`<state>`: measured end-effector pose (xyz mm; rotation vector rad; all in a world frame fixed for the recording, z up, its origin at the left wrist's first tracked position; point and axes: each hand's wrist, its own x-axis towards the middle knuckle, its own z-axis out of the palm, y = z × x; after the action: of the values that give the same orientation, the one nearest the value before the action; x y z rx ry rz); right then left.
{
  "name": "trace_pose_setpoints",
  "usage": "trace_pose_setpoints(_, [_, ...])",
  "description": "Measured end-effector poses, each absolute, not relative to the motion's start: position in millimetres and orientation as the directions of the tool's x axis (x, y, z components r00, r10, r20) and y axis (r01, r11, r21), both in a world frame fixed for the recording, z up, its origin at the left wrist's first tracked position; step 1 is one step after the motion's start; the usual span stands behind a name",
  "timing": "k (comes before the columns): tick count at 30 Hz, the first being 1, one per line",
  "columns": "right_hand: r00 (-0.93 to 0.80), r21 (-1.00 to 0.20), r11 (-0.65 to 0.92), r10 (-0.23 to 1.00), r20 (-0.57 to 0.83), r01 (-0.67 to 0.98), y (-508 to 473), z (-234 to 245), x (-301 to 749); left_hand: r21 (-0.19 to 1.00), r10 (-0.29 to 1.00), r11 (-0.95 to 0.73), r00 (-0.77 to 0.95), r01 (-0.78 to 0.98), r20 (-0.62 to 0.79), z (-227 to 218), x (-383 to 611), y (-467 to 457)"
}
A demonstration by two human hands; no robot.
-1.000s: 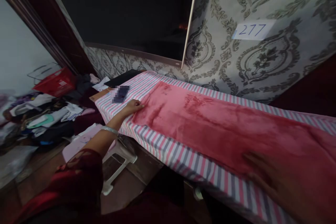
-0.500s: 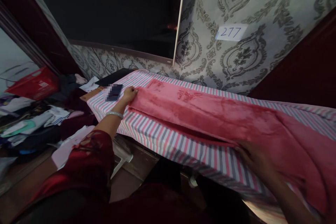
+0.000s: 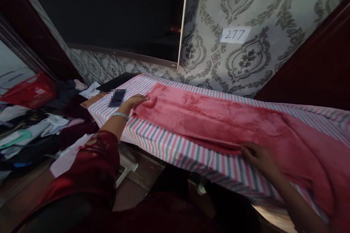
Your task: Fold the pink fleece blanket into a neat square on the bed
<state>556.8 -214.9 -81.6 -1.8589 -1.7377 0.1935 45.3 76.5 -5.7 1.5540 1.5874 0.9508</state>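
A long pink plush cloth (image 3: 197,116) with darker red flower patterns lies lengthwise in folded layers; whether it is a garment or a blanket I cannot tell. Beneath it spreads a striped cover (image 3: 175,149) in pink, white and grey. My left hand (image 3: 136,101), a bangle at its wrist, is closed with the fingertips on the plush cloth's left end, where the fabric bunches slightly. At the near edge, my right hand (image 3: 257,156) pinches the cloth's border between thumb and fingers. Just left of my left hand lies a phone (image 3: 118,98).
Behind the covered surface are a large dark screen (image 3: 115,11) and a patterned wall (image 3: 207,40) with a paper label (image 3: 235,35) reading 277. On the left, clothes (image 3: 32,134) lie piled near a red bag (image 3: 30,89).
The plush cloth's near edge has come down, and the gap under it has narrowed. My left hand has shifted slightly right onto the cloth. My right hand still grips the near border.
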Motion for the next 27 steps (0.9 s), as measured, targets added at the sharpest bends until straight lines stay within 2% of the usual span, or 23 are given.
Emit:
trace_pose_setpoints(2, [0.299, -0.538, -0.083, 0.896, 0.328, 0.839, -207.9, -70.1, 555.6, 0.921, 0.998, -0.056, -0.002, 0.386, 0.061, 8.2, 55.4, 88.8])
trace_pose_setpoints(5, [0.488, -0.555, -0.138, 0.675, 0.554, 0.82, -203.6, -48.2, 553.5, 0.943, 0.972, -0.204, -0.064, 0.263, 0.228, 30.1, 70.6, 111.0])
trace_pose_setpoints(7, [0.483, -0.511, -0.124, 0.571, 0.664, 0.85, -205.6, -41.7, 553.4, 0.91, 0.941, -0.281, -0.099, 0.304, 0.324, 37.7, 73.2, 121.2])
trace_pose_setpoints(8, [0.447, -0.476, -0.107, 0.567, 0.692, 0.873, -207.6, -43.4, 554.1, 0.888, 0.935, -0.289, -0.093, 0.357, 0.342, 37.7, 71.5, 123.3])
trace_pose_setpoints(10, [0.334, -0.407, -0.034, 0.637, 0.695, 0.913, -212.5, -56.6, 556.6, 0.84, 0.95, -0.246, -0.05, 0.483, 0.307, 29.8, 63.3, 121.2])
trace_pose_setpoints(14, [0.085, -0.337, 0.152, 0.8, 0.594, 0.929, -222.0, -96.7, 560.8, 0.753, 0.988, -0.113, -0.007, 0.648, 0.154, -2.3, 44.0, 102.9])
trace_pose_setpoints(17, [0.004, -0.294, 0.196, 0.826, 0.564, 0.935, -226.7, -109.5, 561.7, 0.696, 0.995, -0.065, -0.008, 0.715, 0.1, -19.0, 37.1, 92.0])
trace_pose_setpoints(23, [-0.043, -0.233, 0.213, 0.817, 0.575, 0.949, -233.7, -99.7, 562.6, 0.645, 0.998, -0.022, -0.016, 0.764, 0.053, -23.6, 31.0, 79.7])
trace_pose_setpoints(27, [-0.141, -0.187, 0.262, 0.86, 0.49, 0.947, -241.3, -98.8, 561.3, 0.617, 0.998, 0.024, -0.056, 0.787, 0.033, -26.9, 23.5, 63.5])
